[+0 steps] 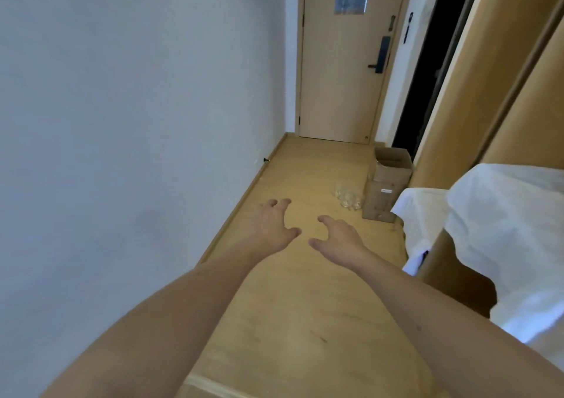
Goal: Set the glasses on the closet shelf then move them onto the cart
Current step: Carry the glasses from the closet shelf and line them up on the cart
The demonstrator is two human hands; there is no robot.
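Both hands, left [273, 225] and right [337, 237], reach empty and half-curled; picking up the floor glasses [348, 198] likely calls for stepping closer.

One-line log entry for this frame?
left hand: open, empty | right hand: open, empty | glasses: on floor beside cardboard box | untouched

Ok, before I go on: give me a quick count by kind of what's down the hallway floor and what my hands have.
Clear glasses: a cluster on the floor beside the box, too small to count exactly
Cardboard box: 1, open at the top
Hands: 2, left hand and right hand, both holding nothing
Total: 3 countable things, plus the glasses cluster
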